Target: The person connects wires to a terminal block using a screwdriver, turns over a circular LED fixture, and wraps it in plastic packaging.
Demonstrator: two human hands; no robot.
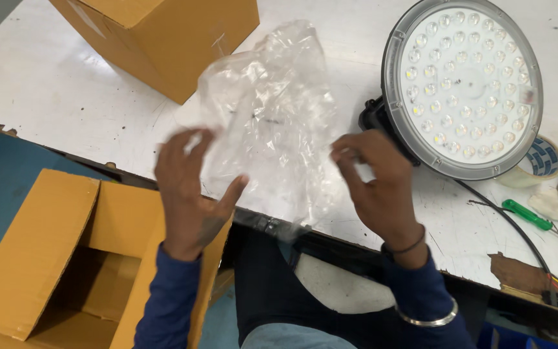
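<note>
My left hand [188,187] and right hand [376,184] pinch the side edges of a clear bag [269,123] held between them: likely light, limp, slippery, best gripped at its edges.

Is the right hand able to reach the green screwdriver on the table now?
Probably not at once: the right hand is pinching the clear plastic bag. The green screwdriver lies uncovered on the white table beside it, so the way looks free once it lets go.
</note>
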